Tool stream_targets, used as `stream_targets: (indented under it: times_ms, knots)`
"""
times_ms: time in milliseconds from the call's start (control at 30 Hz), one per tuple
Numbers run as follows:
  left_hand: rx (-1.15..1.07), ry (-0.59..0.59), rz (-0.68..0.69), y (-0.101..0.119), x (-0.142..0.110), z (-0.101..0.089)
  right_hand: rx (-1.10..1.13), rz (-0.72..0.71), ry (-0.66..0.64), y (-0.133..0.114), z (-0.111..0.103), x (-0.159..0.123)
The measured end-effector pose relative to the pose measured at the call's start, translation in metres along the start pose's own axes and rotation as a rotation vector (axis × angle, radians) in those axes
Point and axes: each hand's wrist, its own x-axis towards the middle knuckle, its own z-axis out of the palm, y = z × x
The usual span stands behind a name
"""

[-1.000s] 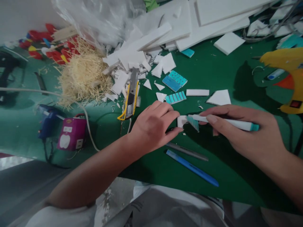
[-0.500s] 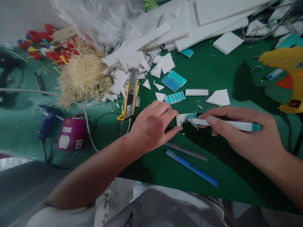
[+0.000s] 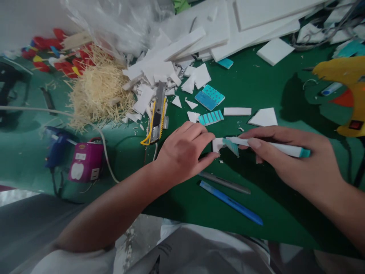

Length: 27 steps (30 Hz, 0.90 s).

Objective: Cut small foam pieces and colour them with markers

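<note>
My left hand (image 3: 185,152) rests on the green mat (image 3: 256,87), with its fingertips pinching a small white foam piece (image 3: 219,144) that is partly coloured teal. My right hand (image 3: 296,160) is closed round a white marker with a teal end (image 3: 273,146). The marker's tip touches the teal part of the foam piece. A grey pen (image 3: 225,182) and a blue pen (image 3: 230,203) lie just below my hands.
A yellow utility knife (image 3: 156,116) lies left of my left hand. Teal-coloured foam bits (image 3: 211,97) and white foam scraps (image 3: 159,72) lie beyond. A pile of thin sticks (image 3: 97,93) sits at left, a yellow glue gun (image 3: 346,95) at right, foam boards (image 3: 256,23) at the back.
The marker tip has shifted slightly back and forth over the foam piece. Both hands stay in nearly the same place.
</note>
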Motion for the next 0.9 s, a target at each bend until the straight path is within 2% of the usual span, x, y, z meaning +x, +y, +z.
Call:
stream_targets:
  times_ms: [400, 533, 667, 800, 900]
  knots:
    - [0.011, -0.037, -0.008, -0.0006, 0.0003, 0.0001, -0.067, -0.031, -0.035, -0.0012, -0.0028, 0.0017]
    - [0.008, -0.037, -0.016, -0.0001, 0.0002, 0.0002, -0.057, -0.025, -0.002, -0.0002, -0.0017, 0.0022]
    - [0.000, -0.034, -0.010, 0.0002, 0.0007, 0.0004, -0.048, -0.044, -0.068, -0.0002, -0.0027, 0.0011]
    - [0.003, -0.030, -0.002, 0.0000, 0.0007, -0.0004, -0.093, -0.033, -0.042, -0.0015, -0.0041, 0.0008]
    - [0.000, -0.028, -0.005, 0.0000, 0.0007, -0.0012, -0.059, -0.037, -0.075, -0.0024, -0.0040, 0.0012]
